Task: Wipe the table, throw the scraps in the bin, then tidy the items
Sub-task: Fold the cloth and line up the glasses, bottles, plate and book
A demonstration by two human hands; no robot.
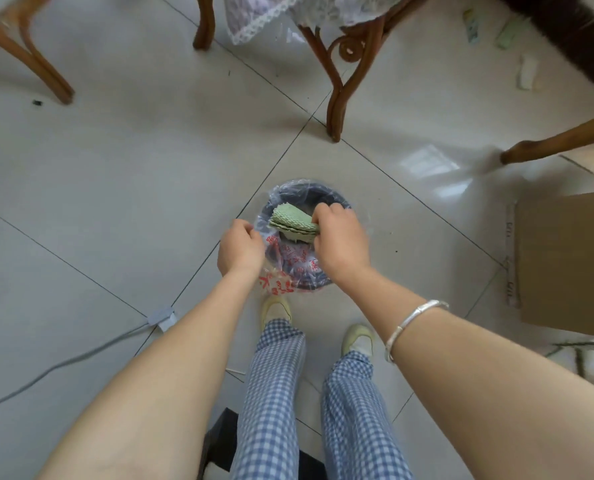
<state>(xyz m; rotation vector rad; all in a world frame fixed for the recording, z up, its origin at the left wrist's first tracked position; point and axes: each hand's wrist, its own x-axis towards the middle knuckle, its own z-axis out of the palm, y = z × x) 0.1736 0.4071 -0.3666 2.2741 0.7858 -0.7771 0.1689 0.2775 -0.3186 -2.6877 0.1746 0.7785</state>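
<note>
A small round dark bin (318, 197) lined with a clear plastic bag printed in red stands on the tiled floor in front of my feet. My right hand (340, 242) grips a folded green cloth (293, 221) directly over the bin's opening. My left hand (240, 247) is curled at the bin's left rim, where the bag's edge lies; whether it pinches the bag I cannot tell. What lies inside the bin is hidden by the cloth and my hands.
Wooden chair legs (337, 98) and a lace cover (261, 19) are ahead. A flat cardboard box (565, 261) lies to the right. Paper scraps (527, 72) litter the floor at top right. A grey cable (63, 363) runs along the left.
</note>
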